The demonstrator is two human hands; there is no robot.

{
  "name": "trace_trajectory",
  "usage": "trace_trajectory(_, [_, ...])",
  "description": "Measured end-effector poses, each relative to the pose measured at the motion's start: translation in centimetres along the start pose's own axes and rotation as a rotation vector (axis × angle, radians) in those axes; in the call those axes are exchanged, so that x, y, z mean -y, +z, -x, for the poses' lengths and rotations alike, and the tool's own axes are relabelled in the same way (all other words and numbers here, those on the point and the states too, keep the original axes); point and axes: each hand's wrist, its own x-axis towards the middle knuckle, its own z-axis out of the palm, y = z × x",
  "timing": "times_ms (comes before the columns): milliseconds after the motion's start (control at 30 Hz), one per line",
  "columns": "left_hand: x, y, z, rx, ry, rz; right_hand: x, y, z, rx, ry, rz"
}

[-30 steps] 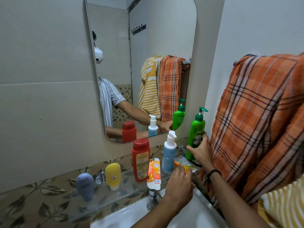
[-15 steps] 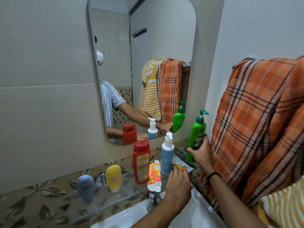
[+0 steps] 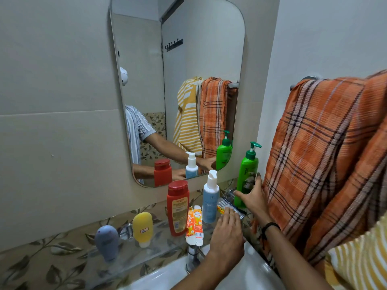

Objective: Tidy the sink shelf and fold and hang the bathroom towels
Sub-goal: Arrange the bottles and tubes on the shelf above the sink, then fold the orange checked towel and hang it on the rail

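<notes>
- Green pump bottle (image 3: 247,174) stands upright on the glass shelf (image 3: 159,245), just below the mirror (image 3: 178,80)'s bottom right corner.
- Right hand (image 3: 253,197) is wrapped round its lower body, thumb on one side, fingers on the other.
- Left hand (image 3: 227,233) lies flat-fingered and relaxed on a crinkly packet (image 3: 230,203), also below that corner.
- Bottle's probably rigid, slick plastic, so I'd grab it low on the body, not by the pump.

My left hand (image 3: 227,231) reaches forward palm down, fingers fairly straight. My right hand (image 3: 254,197), a black band (image 3: 270,226) on its wrist, curls thumb and fingers round a green bottle (image 3: 247,170).
</notes>
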Motion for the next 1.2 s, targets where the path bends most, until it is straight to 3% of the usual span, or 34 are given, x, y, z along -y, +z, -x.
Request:
trace_trajectory(267, [0.6,1.3,0.8,-0.023,0.053,-0.032,2.0,-0.6,5.6,-0.166,0.114,-0.184])
trace_trajectory(333, [0.5,1.2,1.1,-0.039,0.068,-0.053,3.1,-2.1,7.8,-0.339,0.05,-0.061])
trace_trajectory(467, [0.0,0.8,1.9,-0.085,0.151,-0.029,4.8,-6.6,9.5,-0.802,-0.336,0.146])
trace_trajectory(567, [-0.9,0.1,2.7,-0.154,0.23,0.002,5.2,-9.0,9.0,-1.049,-0.31,0.224])
trace_trajectory(733, [-1.3,0.1,3.7,-0.317,0.247,-0.037,5.1,-10.2,8.5,-1.002,-0.189,0.155])
trace_trajectory(900, [-0.1,0.5,4.9,-0.313,0.135,0.16,6.3,-11.5,8.8,-0.879,-0.089,-0.047])
trace_trajectory(1200, [0.6,-0.8,6.0,-0.448,-0.035,0.41,5.8,-9.9,11.0,-0.843,-0.115,-0.08])
